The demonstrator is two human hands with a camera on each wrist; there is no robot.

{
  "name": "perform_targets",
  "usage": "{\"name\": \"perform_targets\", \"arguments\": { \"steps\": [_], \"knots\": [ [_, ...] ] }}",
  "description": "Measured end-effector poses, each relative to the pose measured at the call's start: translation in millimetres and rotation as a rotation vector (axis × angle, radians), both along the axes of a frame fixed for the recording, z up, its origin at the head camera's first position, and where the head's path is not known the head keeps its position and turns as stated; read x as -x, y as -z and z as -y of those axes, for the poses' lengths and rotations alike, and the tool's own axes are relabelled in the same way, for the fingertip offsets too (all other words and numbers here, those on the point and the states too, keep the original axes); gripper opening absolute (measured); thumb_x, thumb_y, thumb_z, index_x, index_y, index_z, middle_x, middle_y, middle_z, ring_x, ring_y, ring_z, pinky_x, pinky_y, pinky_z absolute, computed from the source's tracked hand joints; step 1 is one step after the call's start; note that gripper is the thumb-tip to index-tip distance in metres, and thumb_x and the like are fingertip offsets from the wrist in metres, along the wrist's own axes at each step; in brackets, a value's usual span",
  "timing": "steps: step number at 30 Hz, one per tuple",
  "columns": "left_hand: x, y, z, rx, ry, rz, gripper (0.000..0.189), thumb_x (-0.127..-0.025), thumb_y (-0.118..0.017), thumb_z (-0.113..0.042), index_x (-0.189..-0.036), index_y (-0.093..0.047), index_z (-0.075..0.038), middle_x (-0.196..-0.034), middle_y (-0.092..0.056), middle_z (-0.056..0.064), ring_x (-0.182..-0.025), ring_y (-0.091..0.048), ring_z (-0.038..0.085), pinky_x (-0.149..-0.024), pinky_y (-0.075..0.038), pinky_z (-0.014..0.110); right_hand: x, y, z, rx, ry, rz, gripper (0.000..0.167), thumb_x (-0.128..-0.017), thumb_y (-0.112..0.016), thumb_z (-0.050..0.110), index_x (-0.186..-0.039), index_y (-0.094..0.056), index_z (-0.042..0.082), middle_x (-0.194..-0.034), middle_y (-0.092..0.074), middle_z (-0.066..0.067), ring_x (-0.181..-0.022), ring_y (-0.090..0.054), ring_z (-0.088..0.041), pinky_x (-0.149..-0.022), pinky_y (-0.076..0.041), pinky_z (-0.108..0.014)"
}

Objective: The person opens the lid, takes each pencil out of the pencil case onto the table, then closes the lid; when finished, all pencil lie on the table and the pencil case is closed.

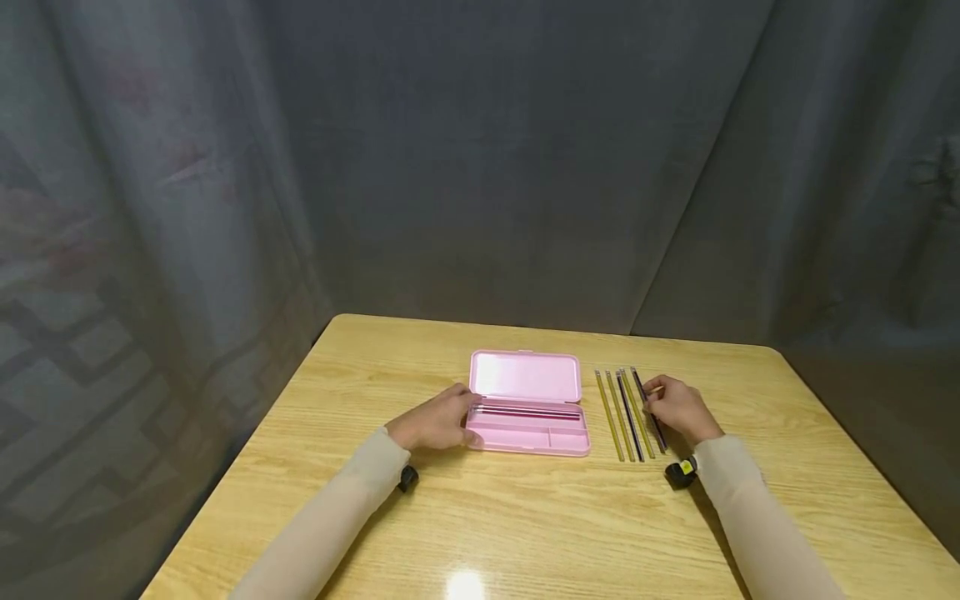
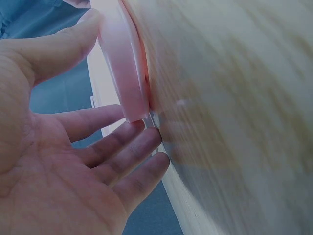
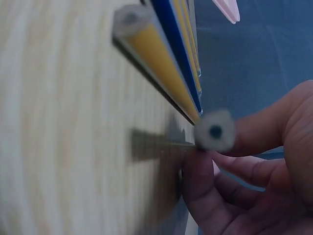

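Note:
A pink pencil case lies with its lid folded back on the table. Inside it, dark red pencils lie along the back compartment. My left hand rests against the case's left end, thumb at the near corner and fingers toward the hinge side. Loosely extended fingers touch the case's end in the left wrist view. On the right, my right hand pinches a dark pencil between thumb and fingers. The bare end of that pencil faces the right wrist camera, above its shadow.
Left of the held pencil, yellow pencils and a dark blue pencil lie side by side on the wooden table. The case's front part has a divider. Grey curtains hang behind the table and at its sides.

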State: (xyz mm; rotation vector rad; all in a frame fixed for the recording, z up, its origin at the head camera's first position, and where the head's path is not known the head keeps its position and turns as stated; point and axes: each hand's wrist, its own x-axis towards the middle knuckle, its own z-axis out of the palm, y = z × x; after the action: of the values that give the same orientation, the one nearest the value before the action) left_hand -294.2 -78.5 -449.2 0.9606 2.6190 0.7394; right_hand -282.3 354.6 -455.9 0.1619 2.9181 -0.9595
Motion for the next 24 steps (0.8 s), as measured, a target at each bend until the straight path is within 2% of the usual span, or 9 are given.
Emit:
{"name": "perform_targets", "arguments": {
  "steps": [7,14,21,24],
  "knots": [
    [1.2,-2.0,-0.6,0.005,0.005,-0.02,0.073,-0.088,-0.079,-0.035,-0.148,-0.05,-0.004,-0.136,-0.054,0.008,-0.119,-0.052,0.018,-0.106,-0.048,0.04,2.4,2.1,3.6,-0.031,0.003,-0.021,0.033,-0.094,-0.057,0.01,-0.124,-0.06,-0.004,-0.1,-0.071,-0.016,-0.075,-0.061,-0.019,-0.063,-0.046,-0.031],
    [0.2,-1.4,-0.3,0.005,-0.015,0.018,0.079,-0.088,-0.079,-0.036,-0.15,-0.046,-0.002,-0.138,-0.051,0.01,-0.117,-0.052,0.018,-0.104,-0.049,0.04,2.1,2.4,8.4,-0.015,0.004,-0.026,0.032,-0.094,-0.06,0.01,-0.122,-0.061,-0.005,-0.094,-0.07,-0.015,-0.073,-0.063,-0.017,-0.06,-0.054,-0.03],
    [0.2,-0.3,-1.4,0.003,-0.012,0.018,0.078,-0.087,-0.079,-0.037,-0.15,-0.046,-0.003,-0.136,-0.052,0.008,-0.113,-0.052,0.017,-0.102,-0.049,0.039,-1.3,1.4,5.5,0.039,-0.011,-0.03,0.031,-0.095,-0.05,0.005,-0.121,-0.061,-0.006,-0.091,-0.071,-0.013,-0.07,-0.063,-0.016,-0.059,-0.055,-0.031],
    [0.2,0.4,-3.2,-0.003,-0.007,0.012,0.076,-0.087,-0.079,-0.036,-0.149,-0.048,-0.004,-0.135,-0.053,0.008,-0.114,-0.052,0.017,-0.104,-0.049,0.04,-3.0,-3.5,3.3,0.011,-0.006,-0.09,0.031,-0.096,-0.048,0.007,-0.121,-0.062,-0.005,-0.087,-0.07,-0.012,-0.065,-0.062,-0.017,-0.057,-0.051,-0.031]
  ]
}}
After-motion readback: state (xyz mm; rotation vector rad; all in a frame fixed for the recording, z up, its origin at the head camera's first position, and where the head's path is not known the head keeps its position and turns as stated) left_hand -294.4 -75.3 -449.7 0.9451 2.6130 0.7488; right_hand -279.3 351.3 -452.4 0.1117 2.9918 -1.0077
